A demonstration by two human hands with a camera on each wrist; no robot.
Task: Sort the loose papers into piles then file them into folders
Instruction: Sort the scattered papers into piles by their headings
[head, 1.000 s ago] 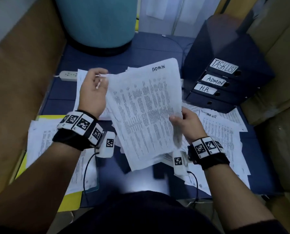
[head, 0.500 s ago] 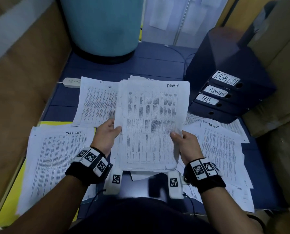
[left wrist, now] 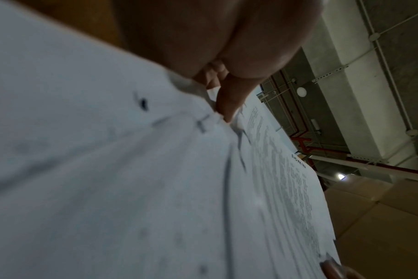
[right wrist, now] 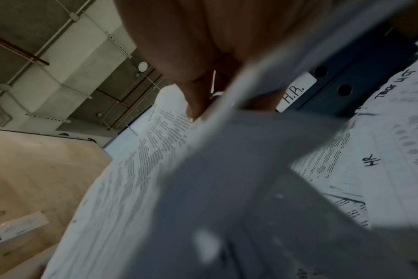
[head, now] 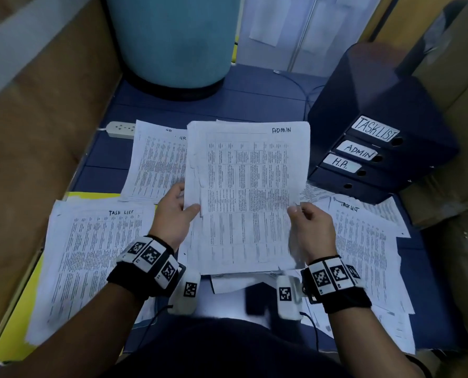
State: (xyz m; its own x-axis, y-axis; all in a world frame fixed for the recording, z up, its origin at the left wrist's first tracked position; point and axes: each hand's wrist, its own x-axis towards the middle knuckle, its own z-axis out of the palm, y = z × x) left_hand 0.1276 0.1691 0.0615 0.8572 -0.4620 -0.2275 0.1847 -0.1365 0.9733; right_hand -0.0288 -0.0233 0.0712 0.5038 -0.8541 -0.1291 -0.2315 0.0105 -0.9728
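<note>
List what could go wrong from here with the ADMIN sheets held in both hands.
1. The white printed ADMIN paper stack is pinched only at its side edges by the left hand and right hand; its uneven sheets may slip out.
2. Dropped sheets could land on the white TASK LIST paper pile or the white HR paper pile and mix the sorted piles.
3. The dark blue ADMIN folder lies under another folder, so pulling it might topple the stack.

Dim, bluish indoor light throughout – the head view is fairly sharp at centre, softening and bending toward its edges. Both wrist views are heavily blurred up close; small ceiling lamps (left wrist: 301, 92) glow in the sharper background
</note>
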